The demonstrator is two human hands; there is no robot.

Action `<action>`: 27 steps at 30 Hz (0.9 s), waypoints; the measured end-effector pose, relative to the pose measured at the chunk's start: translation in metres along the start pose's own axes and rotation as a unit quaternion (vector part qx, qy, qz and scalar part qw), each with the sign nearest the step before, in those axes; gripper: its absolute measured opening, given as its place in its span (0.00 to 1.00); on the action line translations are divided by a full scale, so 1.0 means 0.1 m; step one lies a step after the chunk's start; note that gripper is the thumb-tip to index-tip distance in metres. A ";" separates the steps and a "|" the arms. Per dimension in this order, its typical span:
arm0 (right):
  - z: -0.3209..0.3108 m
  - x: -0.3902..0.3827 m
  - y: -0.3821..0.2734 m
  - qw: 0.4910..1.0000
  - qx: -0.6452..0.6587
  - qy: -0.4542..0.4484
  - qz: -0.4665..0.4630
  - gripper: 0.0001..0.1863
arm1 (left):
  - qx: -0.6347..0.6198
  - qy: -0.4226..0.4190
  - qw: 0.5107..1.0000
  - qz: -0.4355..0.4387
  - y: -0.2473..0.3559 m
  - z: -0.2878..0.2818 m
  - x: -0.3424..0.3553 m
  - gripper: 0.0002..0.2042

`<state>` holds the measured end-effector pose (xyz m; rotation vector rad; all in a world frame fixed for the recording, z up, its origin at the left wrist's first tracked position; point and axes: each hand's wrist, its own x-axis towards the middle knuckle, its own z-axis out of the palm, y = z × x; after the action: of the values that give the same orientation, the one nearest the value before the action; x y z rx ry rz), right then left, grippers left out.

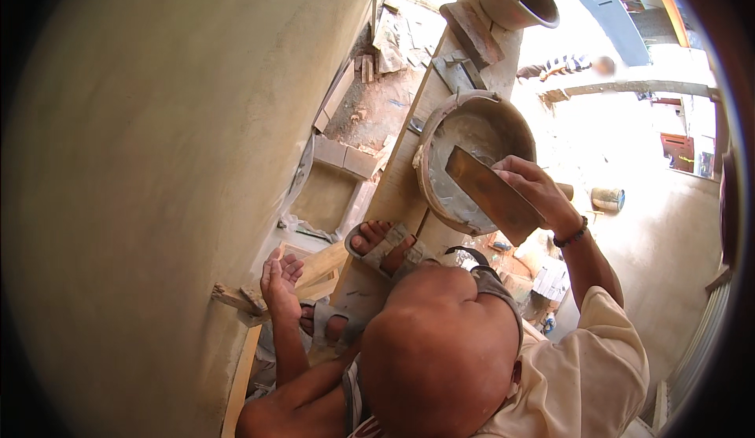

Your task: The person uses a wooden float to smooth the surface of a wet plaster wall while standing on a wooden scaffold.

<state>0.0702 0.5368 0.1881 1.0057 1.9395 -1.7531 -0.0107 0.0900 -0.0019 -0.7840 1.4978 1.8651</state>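
Observation:
My right hand is closed round a plastering trowel with a broad, flat metal blade. The blade slants over a round, mortar-crusted bucket. Wet grey mix lies inside, partly hidden by the blade. On the left, my left hand is held palm up beside the plastered wall, its fingers loosely curled and apart with nothing in them. Close by it, short wooden pieces jut out at the wall.
My sandalled feet rest on a narrow plank platform. Beyond the bucket are a wooden block and a second bucket. A smooth wall rises on the left. Rubble and blocks lie below. Another person is farther off.

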 end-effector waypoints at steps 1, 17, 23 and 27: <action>0.02 0.05 0.04 1.000 -0.001 -0.005 0.010 0.14 | 0.002 -0.003 1.000 0.001 0.02 0.00 0.00 0.22; -0.08 0.45 0.30 0.985 -0.144 -0.079 -0.049 0.17 | 0.009 -0.016 1.000 0.003 -0.12 -0.03 -0.05 0.23; -0.17 0.47 0.25 0.976 -0.154 -0.135 -0.071 0.18 | 0.009 -0.017 1.000 0.009 -0.08 -0.04 -0.07 0.22; -0.27 0.48 0.22 0.978 -0.119 -0.173 -0.019 0.16 | 0.003 -0.012 1.000 0.007 -0.11 -0.06 -0.08 0.21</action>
<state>0.0582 0.5759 0.1451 0.5433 1.8927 -1.5455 0.0036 0.0851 -0.0038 -0.7466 1.4968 1.8732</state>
